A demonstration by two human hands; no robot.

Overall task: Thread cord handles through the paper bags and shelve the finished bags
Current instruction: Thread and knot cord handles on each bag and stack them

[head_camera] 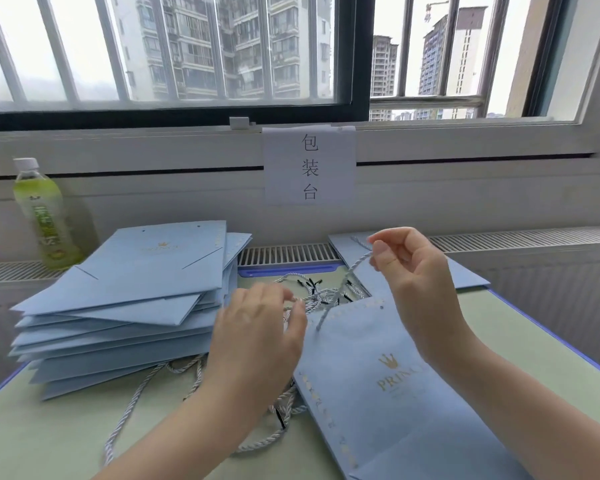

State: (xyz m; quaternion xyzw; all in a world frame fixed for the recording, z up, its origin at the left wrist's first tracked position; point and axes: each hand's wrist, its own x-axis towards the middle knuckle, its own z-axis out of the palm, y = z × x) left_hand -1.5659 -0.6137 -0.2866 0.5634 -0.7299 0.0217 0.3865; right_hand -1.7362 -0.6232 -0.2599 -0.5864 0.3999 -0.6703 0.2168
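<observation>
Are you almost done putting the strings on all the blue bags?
Not nearly. No finished bag shows. Right now the right hand pinches a cord above the front bag, while the left hand reaches into the cord pile. The flat stack of bags on the left looks unthreaded, and nothing looks shelved.

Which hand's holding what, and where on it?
Right hand pinches the cord near its upper end, thumb and forefinger. Left hand: blurred, cannot tell.
</observation>
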